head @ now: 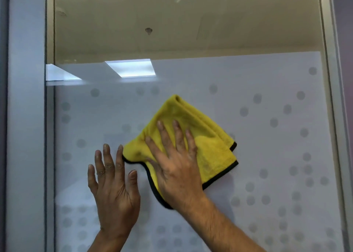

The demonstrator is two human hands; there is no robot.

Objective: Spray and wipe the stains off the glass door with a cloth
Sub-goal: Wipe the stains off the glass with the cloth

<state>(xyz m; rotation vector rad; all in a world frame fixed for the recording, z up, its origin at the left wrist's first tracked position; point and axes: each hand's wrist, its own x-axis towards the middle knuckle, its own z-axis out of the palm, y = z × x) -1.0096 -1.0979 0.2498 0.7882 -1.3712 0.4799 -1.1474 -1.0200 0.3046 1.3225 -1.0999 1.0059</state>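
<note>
A glass door (267, 137) fills the frame, its lower part frosted and dotted with grey circles, its upper part clear; a yellow cloth (206, 146) with a dark edge lies folded against the frosted part at the centre; the right hand (175, 167) presses flat on the cloth's lower left, fingers straight and spread; the left hand (114, 190) rests open on the glass just left of it, one fingertip near the cloth's left corner; a pale frame (26, 118) runs down the left edge; bright rectangular reflections (131, 68) sit in the glass at upper left of centre.
</note>
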